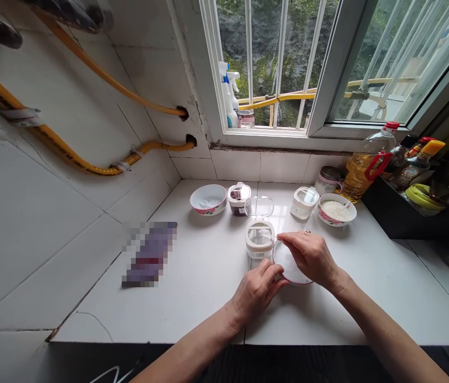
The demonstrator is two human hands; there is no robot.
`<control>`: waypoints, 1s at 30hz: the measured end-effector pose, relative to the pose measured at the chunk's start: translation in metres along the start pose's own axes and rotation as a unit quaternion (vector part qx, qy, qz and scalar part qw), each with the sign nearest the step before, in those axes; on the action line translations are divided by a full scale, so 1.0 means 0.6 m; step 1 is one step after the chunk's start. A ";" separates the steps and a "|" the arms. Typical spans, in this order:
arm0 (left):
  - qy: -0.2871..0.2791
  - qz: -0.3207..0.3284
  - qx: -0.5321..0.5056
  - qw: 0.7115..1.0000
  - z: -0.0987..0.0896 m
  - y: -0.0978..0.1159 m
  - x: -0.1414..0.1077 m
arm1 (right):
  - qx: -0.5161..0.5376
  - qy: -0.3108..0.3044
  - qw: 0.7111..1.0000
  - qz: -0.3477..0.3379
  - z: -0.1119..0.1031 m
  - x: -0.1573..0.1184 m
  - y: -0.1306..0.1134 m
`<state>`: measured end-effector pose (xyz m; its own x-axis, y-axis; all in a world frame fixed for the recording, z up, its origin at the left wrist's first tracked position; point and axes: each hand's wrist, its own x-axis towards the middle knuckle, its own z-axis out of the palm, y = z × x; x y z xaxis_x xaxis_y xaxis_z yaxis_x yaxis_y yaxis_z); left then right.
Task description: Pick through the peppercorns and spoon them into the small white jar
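Observation:
My left hand (262,287) pinches the near left rim of a bowl (291,266) that holds a white substance. Above that bowl, my right hand (307,258) is closed on a small clear spoon (270,235), whose end is over the opening of a clear jar (259,247). The jar stands upright just left of the bowl, its clear lid (259,207) raised at the back. Part of the bowl is hidden under my right hand.
Behind are a white bowl (208,200), a jar with dark contents (239,200), another clear jar (304,204) and a bowl of white grains (336,211). An oil bottle (355,170) and a black box (391,213) stand at the right. A blurred purple item (150,255) lies left.

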<state>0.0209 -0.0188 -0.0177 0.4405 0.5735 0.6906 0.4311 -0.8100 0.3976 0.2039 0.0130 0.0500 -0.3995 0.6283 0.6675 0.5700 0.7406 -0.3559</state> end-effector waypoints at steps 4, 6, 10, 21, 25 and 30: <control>0.006 0.007 0.005 1.000 0.000 0.001 0.000 | 0.104 0.052 0.988 0.101 -0.010 -0.002 -0.009; 0.006 0.007 -0.001 1.000 -0.001 0.001 0.000 | 0.174 0.085 0.964 0.183 -0.016 -0.004 -0.010; -0.009 -0.022 -0.036 0.999 -0.009 0.007 -0.001 | 0.255 0.144 0.917 0.271 -0.032 -0.006 0.004; 0.004 -0.209 -0.141 0.968 0.010 0.055 -0.030 | 0.265 0.168 0.898 0.308 -0.043 -0.012 0.035; 0.038 -0.198 -0.052 0.978 0.017 0.056 -0.036 | 0.262 0.166 0.898 0.312 -0.042 -0.013 0.039; 0.055 -0.169 0.020 0.984 0.015 0.057 -0.036 | 0.261 0.166 0.896 0.318 -0.044 -0.014 0.038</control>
<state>0.0333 -0.0575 -0.0245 0.1793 0.7903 0.5859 0.5701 -0.5689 0.5927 0.2392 0.0185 0.0536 0.1725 0.9214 0.3483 0.1584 0.3231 -0.9330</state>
